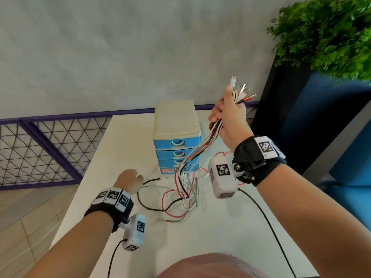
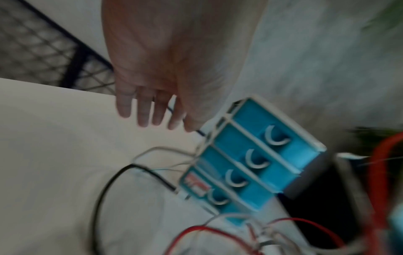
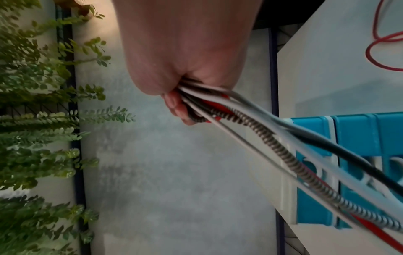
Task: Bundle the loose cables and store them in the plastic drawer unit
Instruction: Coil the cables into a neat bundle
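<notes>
My right hand (image 1: 226, 115) is raised above the white table (image 1: 124, 149) and grips a bunch of cables (image 1: 212, 133) in a fist. Their plug ends (image 1: 242, 91) stick up out of it. The right wrist view shows white, black, red and spring-wrapped cables (image 3: 268, 138) running out of the right hand (image 3: 181, 100). Their loose lengths hang down into a tangle (image 1: 184, 189) on the table in front of the blue drawer unit (image 1: 176, 137), whose drawers are closed (image 2: 250, 163). My left hand (image 1: 130, 179) hovers left of the tangle, fingers (image 2: 144, 110) straight, holding nothing.
A black cable (image 2: 104, 189) loops on the table under my left hand. A green plant (image 1: 325, 35) in a dark planter stands at the right, close to my raised hand. A purple mesh fence (image 1: 46, 149) runs beyond the table's left edge. The wrist camera leads (image 1: 267, 221) trail over the table.
</notes>
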`<action>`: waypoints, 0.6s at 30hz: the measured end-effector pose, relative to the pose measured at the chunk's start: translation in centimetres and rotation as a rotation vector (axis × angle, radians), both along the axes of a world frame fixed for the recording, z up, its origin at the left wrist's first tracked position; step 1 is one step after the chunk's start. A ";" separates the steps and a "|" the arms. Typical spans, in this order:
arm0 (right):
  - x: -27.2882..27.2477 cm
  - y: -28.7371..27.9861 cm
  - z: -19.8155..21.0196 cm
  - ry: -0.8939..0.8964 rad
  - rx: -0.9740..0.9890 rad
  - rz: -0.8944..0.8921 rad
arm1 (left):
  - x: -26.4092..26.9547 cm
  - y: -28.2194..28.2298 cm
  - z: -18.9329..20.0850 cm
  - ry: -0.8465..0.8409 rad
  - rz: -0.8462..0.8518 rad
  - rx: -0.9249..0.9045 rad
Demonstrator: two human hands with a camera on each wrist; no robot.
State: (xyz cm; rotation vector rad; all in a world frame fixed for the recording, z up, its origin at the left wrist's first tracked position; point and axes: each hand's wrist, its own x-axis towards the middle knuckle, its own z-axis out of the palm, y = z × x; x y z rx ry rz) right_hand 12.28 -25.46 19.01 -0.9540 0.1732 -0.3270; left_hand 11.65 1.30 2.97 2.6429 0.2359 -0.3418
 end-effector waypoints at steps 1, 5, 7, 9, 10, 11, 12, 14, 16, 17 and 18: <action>0.0 0.3 -0.2 0.003 -0.013 0.024 | -0.1 -1.2 1.0 -0.094 -0.054 -0.069; -0.3 1.5 -0.7 -0.002 -0.058 0.158 | -0.6 -6.7 6.5 -0.242 -0.269 -0.563; -0.4 2.1 -0.8 0.004 -0.086 0.187 | -1.3 -9.5 9.2 -0.134 -0.369 -0.755; -0.4 2.5 -0.8 0.008 -0.112 0.182 | -2.2 -11.6 11.4 -0.032 -0.507 -0.762; -0.5 2.5 -0.7 0.006 -0.117 0.182 | -2.5 -12.4 11.9 -0.002 -0.547 -0.750; -0.4 2.5 -0.7 -0.001 -0.114 0.185 | -2.9 -13.0 12.2 0.002 -0.560 -0.755; -0.4 2.4 -0.6 -0.010 -0.110 0.188 | -3.2 -13.6 12.3 0.001 -0.552 -0.779; -0.3 2.2 -0.9 -0.018 -0.106 0.185 | -3.6 -14.2 12.1 0.023 -0.536 -0.833; -0.2 2.0 -1.2 -0.018 -0.045 0.196 | -3.9 -14.5 11.9 0.041 -0.531 -0.855; -0.2 2.0 -1.3 -0.015 0.014 0.211 | -4.0 -14.5 11.9 0.050 -0.528 -0.870; -0.2 2.0 -1.4 -0.010 0.072 0.230 | -4.0 -14.5 12.0 0.061 -0.521 -0.886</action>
